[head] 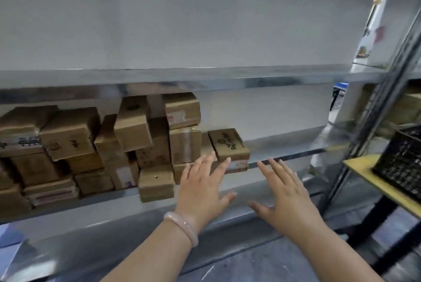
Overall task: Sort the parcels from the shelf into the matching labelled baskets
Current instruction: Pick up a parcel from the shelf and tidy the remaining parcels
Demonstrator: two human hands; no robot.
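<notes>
Both hands reach at the shelf [284, 145], fingers spread, each grip apart and holding nothing. The end parcel [229, 143] tops the right end of the stack, its long axis running near to far, just past the left hand [202, 188]. The right hand [287, 192] hovers farther right, over bare shelf.

Parcels [91, 145] stacked on the shelf [284, 145], from its left end to about mid-span. Rightmost parcel [229, 143] sits on another at the stack's right end. One low parcel [156, 184] overhangs the shelf's front edge. Left hand [202, 188] before the stack's right end, fingertips at rightmost parcel, contact unclear. Right hand [287, 192] just right of it, over the front edge. Basket [401, 167] on a board [364, 174], right of the shelf past the upright post [373, 126].
</notes>
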